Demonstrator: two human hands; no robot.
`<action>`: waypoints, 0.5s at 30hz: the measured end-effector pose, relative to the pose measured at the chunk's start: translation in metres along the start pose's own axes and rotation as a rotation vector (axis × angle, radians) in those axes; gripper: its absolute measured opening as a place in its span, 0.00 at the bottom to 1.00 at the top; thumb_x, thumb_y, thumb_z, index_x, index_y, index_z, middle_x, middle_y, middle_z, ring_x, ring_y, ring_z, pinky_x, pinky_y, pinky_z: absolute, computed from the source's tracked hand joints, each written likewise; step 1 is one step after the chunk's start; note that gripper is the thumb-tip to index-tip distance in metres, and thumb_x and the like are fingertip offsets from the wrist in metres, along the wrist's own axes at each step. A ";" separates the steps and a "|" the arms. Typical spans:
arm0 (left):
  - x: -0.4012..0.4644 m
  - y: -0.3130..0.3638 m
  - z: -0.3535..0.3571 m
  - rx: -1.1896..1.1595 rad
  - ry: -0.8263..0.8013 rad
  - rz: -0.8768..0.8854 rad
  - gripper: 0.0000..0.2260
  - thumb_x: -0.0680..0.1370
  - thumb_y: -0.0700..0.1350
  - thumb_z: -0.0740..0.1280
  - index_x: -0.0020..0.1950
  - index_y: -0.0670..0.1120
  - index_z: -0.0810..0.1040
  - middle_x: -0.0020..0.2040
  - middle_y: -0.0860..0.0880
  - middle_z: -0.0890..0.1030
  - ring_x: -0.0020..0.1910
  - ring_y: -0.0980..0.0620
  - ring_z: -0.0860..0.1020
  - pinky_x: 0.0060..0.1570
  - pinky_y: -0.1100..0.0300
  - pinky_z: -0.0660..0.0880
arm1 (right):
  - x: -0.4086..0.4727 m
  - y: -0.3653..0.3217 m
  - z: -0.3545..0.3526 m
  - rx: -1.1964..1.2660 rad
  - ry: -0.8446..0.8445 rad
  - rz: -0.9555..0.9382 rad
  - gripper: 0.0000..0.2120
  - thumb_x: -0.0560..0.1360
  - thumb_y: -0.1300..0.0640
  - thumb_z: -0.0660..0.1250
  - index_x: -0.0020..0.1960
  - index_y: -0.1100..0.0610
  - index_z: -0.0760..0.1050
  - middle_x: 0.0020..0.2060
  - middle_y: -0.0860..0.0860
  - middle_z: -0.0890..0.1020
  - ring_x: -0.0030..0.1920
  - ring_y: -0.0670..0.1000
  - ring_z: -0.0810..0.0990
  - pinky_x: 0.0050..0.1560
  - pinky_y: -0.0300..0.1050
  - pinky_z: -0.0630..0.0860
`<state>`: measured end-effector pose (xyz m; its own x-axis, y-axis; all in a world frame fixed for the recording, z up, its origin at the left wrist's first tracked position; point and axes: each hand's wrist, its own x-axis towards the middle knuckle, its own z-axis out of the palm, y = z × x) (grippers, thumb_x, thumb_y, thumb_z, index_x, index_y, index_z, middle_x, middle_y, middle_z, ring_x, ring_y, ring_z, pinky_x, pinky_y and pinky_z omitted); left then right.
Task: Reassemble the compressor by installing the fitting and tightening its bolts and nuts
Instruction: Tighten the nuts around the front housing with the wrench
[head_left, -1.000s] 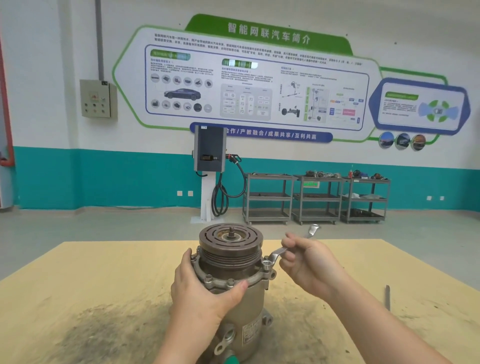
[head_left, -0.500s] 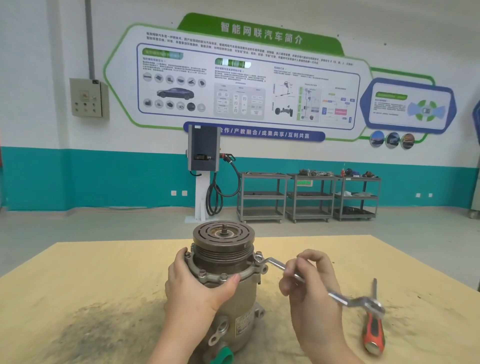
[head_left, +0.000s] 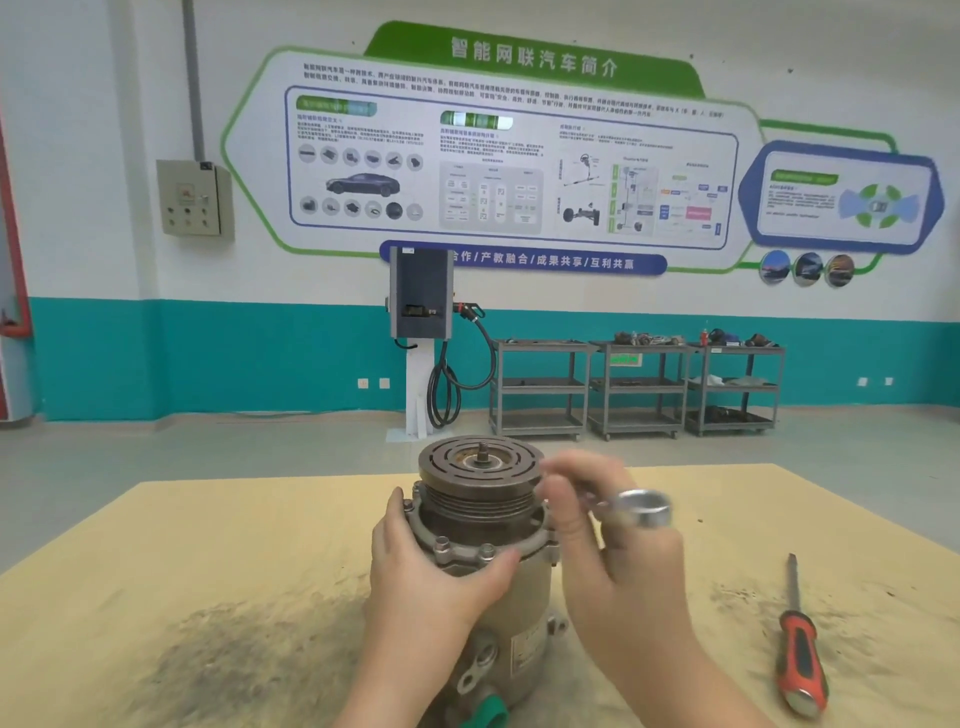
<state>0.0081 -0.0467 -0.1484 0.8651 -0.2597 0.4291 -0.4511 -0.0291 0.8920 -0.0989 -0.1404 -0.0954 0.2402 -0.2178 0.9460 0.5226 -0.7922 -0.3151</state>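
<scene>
Compressor (head_left: 483, 561) standing upright, pulley end up, near the front middle of the table (head_left: 208, 571), which is carrying a yellow, dirt-stained top. The left hand (head_left: 431, 571) is gripping the body just under the bolted flange (head_left: 467, 545), fingers wrapping round the far left side and thumb pressing across the front below two bolt heads. The right hand (head_left: 613, 545) is sitting just to the right of the pulley (head_left: 480, 478), fingers curling round a wrench (head_left: 636, 506) whose ring end is pointing toward the camera (the hand and tool are motion-blurred, so the other end of the wrench and whatever it is touching cannot be made out). A threaded shaft stub is showing at the centre of the pulley face. A green cap (head_left: 488, 714) is protruding from the lower end of the compressor at the bottom edge of the view.

A screwdriver (head_left: 800, 649) with a red-and-black handle is lying on the table to the right, well apart from the compressor, its shaft pointing away from the camera.

Background: a white-and-teal wall bearing a large printed panel (head_left: 514, 156), a grey control box (head_left: 192, 197), a charging post (head_left: 421, 322) with a looping cable, and three grey carts (head_left: 636, 389) standing side by side on the floor.
</scene>
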 end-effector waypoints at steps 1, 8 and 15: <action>0.000 0.001 -0.002 0.000 -0.012 0.002 0.62 0.51 0.70 0.72 0.79 0.53 0.50 0.69 0.58 0.63 0.65 0.60 0.65 0.65 0.59 0.66 | 0.006 0.002 -0.006 0.081 0.078 0.087 0.06 0.78 0.57 0.61 0.52 0.47 0.72 0.38 0.45 0.81 0.37 0.43 0.79 0.39 0.32 0.74; 0.004 0.000 -0.007 -0.046 -0.088 0.012 0.62 0.55 0.67 0.75 0.80 0.54 0.45 0.74 0.57 0.64 0.71 0.56 0.66 0.70 0.56 0.65 | 0.019 0.048 -0.028 0.768 0.485 0.856 0.12 0.77 0.68 0.49 0.52 0.57 0.68 0.25 0.53 0.73 0.23 0.49 0.66 0.25 0.41 0.64; 0.006 -0.002 -0.005 -0.025 -0.067 0.006 0.64 0.51 0.72 0.71 0.80 0.56 0.44 0.75 0.58 0.62 0.72 0.56 0.65 0.71 0.52 0.66 | 0.022 0.070 -0.018 0.918 0.437 1.015 0.07 0.75 0.67 0.51 0.45 0.59 0.66 0.23 0.52 0.69 0.20 0.49 0.62 0.21 0.39 0.61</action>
<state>0.0152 -0.0430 -0.1465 0.8453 -0.3237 0.4251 -0.4503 -0.0033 0.8929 -0.0717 -0.2106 -0.0950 0.6441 -0.7434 0.1801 0.6542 0.4134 -0.6333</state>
